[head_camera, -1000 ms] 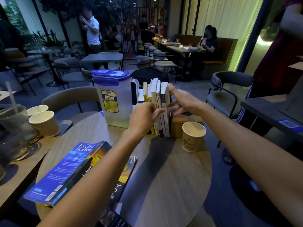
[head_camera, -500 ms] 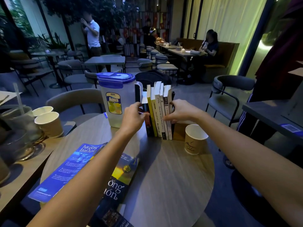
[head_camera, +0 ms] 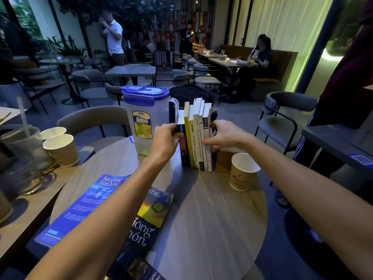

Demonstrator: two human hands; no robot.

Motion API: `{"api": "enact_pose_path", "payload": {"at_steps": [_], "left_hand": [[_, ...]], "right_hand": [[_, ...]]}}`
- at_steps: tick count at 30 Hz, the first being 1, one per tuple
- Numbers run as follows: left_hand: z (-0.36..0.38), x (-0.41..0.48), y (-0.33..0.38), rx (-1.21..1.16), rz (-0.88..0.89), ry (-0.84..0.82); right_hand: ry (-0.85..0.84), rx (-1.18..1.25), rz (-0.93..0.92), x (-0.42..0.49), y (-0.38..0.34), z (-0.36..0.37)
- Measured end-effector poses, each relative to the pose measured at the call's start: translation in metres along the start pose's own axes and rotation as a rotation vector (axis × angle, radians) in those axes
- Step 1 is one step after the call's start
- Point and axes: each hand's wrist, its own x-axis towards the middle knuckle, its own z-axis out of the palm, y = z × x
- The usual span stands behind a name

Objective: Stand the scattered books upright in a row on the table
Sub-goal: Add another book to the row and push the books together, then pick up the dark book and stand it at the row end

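Several books stand upright in a row (head_camera: 196, 136) at the far side of the round wooden table (head_camera: 212, 219). My left hand (head_camera: 165, 141) grips the dark book at the row's left end. My right hand (head_camera: 224, 136) has its fingers curled against the white book at the right end. A blue book (head_camera: 84, 205) lies flat at the near left. A dark book with a sunset cover (head_camera: 149, 221) lies flat beside it, and another dark book (head_camera: 139, 267) lies at the near edge, partly under my left arm.
A clear Aqua jug with a blue lid (head_camera: 148, 120) stands just left of the row. A paper cup (head_camera: 242, 171) stands to the right. Two more paper cups (head_camera: 60, 148) and glassware (head_camera: 22, 156) sit on the adjoining left table. Chairs and seated people fill the room behind.
Both hands have dropped from the tops of the books to their sides and now squeeze the row from left and right. The row stands straighter and closer together.
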Motion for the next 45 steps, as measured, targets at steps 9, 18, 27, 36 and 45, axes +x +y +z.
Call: {"api": "enact_pose_path", "payload": {"at_steps": [9,18,27,36,45], "left_hand": [[-0.007,0.002,0.0,0.071,-0.024,-0.051],[-0.036,-0.02,0.008,0.147,-0.097,-0.088],[-0.107,-0.067,0.001,0.463,-0.177,-0.303],[-0.156,-0.131,-0.027,0.666,-0.413,-0.513],[-0.148,-0.151,-0.044,0.693,-0.427,-0.451]], "right_hand": [[0.009,0.026,0.008,-0.004,0.003,-0.002],[0.075,-0.181,-0.031,-0.022,-0.027,-0.016],[-0.174,-0.382,-0.282,-0.034,-0.091,0.061],[-0.329,-0.44,-0.352,-0.005,-0.112,0.158],[-0.369,-0.396,-0.305,0.014,-0.104,0.191]]}}
